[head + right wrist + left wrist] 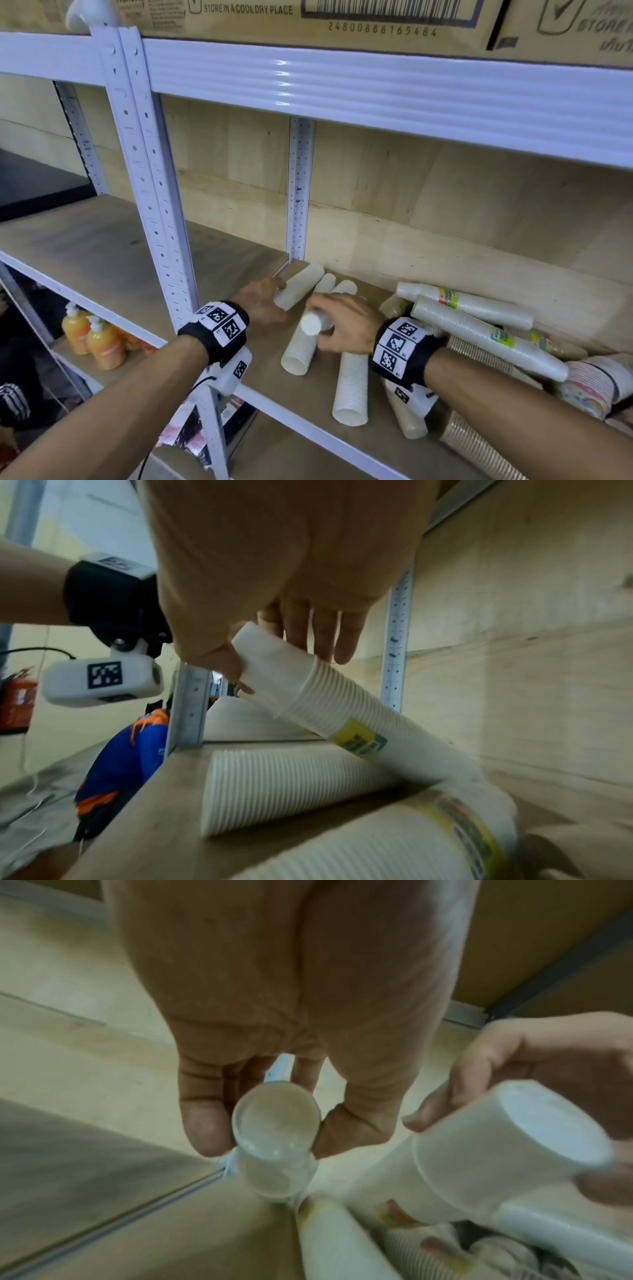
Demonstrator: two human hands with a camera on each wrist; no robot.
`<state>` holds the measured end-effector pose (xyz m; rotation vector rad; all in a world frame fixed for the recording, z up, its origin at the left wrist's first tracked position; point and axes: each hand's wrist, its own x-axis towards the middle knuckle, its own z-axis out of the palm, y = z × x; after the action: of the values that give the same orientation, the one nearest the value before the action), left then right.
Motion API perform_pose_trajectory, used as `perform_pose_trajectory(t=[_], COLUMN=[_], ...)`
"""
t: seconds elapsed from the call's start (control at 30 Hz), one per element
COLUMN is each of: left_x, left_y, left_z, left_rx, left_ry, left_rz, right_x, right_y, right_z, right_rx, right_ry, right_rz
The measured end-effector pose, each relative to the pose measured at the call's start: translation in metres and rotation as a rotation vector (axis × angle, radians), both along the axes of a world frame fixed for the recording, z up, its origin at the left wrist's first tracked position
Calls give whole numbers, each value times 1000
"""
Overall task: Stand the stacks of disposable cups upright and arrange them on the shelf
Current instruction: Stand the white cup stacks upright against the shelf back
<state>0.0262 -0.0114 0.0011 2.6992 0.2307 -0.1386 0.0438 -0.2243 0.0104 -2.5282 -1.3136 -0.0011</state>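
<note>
Several white cup stacks lie on their sides on the wooden shelf (102,253). My left hand (265,303) grips the near end of one lying stack (299,284) by the rear post; thumb and fingers pinch its round end (274,1123). My right hand (342,325) holds the closed end of a second stack (313,323), lifted and tilted, with its far end down on the shelf (308,693). It carries a yellow-green label. Beneath it another ribbed stack (291,785) lies with its open mouth towards the front (296,353).
A pile of wrapped, labelled cup sleeves (479,329) and brown stacks fills the shelf's right side. A white upright post (150,192) stands left of my hands, a rear post (299,188) behind. Cardboard boxes (308,17) sit above, orange pump bottles (99,342) below.
</note>
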Motion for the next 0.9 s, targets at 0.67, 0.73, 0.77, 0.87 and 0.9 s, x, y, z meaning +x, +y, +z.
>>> perform_pose_trajectory(t=[0.67, 0.73, 0.77, 0.87, 0.9], left_x=[74, 84, 88, 97, 99], left_y=[-30, -26, -24, -15, -12], left_z=[98, 105, 109, 120, 123], left_rx=[-143, -151, -154, -146, -147], left_ry=[-529, -530, -531, -551, -554], left_rz=[2, 6, 8, 5, 10], right_x=[67, 72, 75, 83, 86], right_y=[-16, -10, -7, 4, 8], right_z=[108, 114, 116, 119, 119], right_rx=[642, 668, 679, 686, 685], right_ry=[-187, -180, -175, -164, -157], right_rz=[-376, -382, -389, -419, -428])
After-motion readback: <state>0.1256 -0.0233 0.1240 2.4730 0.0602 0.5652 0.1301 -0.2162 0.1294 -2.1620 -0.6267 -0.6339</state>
